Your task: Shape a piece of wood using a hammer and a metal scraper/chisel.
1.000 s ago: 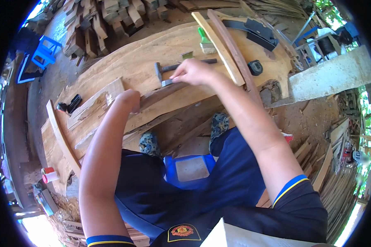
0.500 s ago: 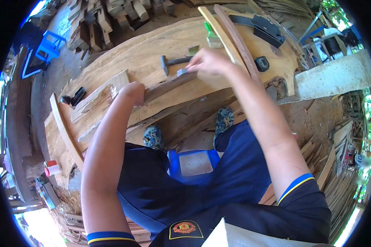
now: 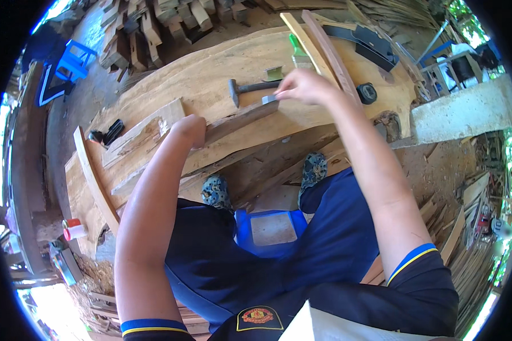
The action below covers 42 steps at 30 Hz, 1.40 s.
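A brown wooden strip (image 3: 239,121) lies across the workbench in front of me. My left hand (image 3: 192,131) is closed on its left end, fingers mostly hidden by the back of the hand. Over the strip's right end, my right hand (image 3: 307,87) pinches a small grey block-like piece (image 3: 269,99) between thumb and fingertips; its exact kind is too small to tell. Just beyond lies a hammer (image 3: 256,87) with a dark handle, its head toward the left. Beside that handle sits a small olive-coloured piece (image 3: 274,73).
Past my right hand lie a green-handled brush (image 3: 299,51), two long wooden strips (image 3: 324,48), a black tape measure (image 3: 367,93) and a black case (image 3: 375,48). On the left are a pale board (image 3: 145,133), a black tool (image 3: 112,132) and a curved strip (image 3: 94,173).
My right hand has shifted right along the strip with the small grey piece. My left hand stays on the strip's left end. The whole view has shifted slightly.
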{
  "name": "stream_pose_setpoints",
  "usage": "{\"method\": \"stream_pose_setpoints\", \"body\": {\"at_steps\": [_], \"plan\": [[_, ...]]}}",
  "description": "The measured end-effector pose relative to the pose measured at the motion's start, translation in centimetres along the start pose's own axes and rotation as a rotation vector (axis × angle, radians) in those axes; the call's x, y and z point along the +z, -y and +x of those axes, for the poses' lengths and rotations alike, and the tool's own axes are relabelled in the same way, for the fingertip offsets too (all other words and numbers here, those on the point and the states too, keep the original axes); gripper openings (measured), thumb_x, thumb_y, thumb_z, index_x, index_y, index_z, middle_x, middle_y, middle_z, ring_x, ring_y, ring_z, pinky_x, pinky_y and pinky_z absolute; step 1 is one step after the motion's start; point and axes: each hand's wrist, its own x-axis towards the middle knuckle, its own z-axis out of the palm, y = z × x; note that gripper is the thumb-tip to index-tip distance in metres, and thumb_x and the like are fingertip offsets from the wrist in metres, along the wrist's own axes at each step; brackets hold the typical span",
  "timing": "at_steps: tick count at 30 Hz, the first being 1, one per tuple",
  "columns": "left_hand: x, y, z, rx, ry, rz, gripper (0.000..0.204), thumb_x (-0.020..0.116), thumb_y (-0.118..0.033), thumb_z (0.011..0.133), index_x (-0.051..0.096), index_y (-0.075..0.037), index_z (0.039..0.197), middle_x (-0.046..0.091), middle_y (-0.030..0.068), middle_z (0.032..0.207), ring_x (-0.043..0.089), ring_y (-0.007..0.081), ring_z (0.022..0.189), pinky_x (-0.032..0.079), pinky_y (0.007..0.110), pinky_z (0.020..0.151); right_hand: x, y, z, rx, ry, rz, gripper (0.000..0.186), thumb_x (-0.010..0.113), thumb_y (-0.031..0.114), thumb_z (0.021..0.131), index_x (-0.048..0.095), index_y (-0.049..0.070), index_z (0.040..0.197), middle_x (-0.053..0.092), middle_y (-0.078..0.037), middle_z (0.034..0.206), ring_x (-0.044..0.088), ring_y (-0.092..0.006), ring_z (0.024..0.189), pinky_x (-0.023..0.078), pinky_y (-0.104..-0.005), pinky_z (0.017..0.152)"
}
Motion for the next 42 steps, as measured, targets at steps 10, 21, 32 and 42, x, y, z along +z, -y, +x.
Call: {"method": "stream_pose_setpoints", "body": {"at_steps": [10,21,32,42], "plan": [[-0.9,0.2,-0.2,0.033,0.079,0.059,0.027,0.075,-0.013,0.066,0.078,-0.005,0.092,0.074,0.0189,0.095,0.072,0.0318,0.092,0.058,0.038,0.079,-0.2,-1.5,-1.6,0.041,-0.065,0.067,0.026,0.079,0.028,0.086,0.078,0.010,0.105,0.073,-0.008,0.085,0.061,-0.0143,0.075,0.048,-0.0313,0.071],[0.2,1.0,0.5,0.007,0.037,0.026,0.027,0.069,-0.012,0.068,0.076,-0.002,0.093,0.073,0.0219,0.096,0.071,0.0354,0.093,0.058,0.040,0.081,3.1,2.9,-0.5,-0.036,-0.044,0.031,0.032,0.076,0.041,0.085,0.078,0.017,0.106,0.076,-0.008,0.103,0.069,-0.0225,0.098,0.052,-0.0368,0.087],[-0.3,0.6,0.9,0.042,-0.019,0.035,0.027,0.075,-0.016,0.067,0.077,-0.002,0.091,0.073,0.0215,0.095,0.071,0.0364,0.091,0.058,0.041,0.082,0.2,0.0,-0.8,0.009,-0.074,-0.034,0.026,0.075,0.034,0.088,0.079,0.015,0.106,0.075,-0.007,0.095,0.068,-0.0188,0.086,0.051,-0.0338,0.078],[0.0,0.6,0.6,-0.018,-0.006,0.075,0.026,0.077,-0.014,0.065,0.077,-0.003,0.089,0.073,0.0200,0.093,0.072,0.0345,0.091,0.058,0.041,0.081,-1.0,-2.6,-1.2,0.060,-0.030,0.070,0.026,0.078,0.035,0.084,0.079,0.015,0.102,0.076,-0.008,0.096,0.071,-0.0216,0.088,0.053,-0.0347,0.081]]}}
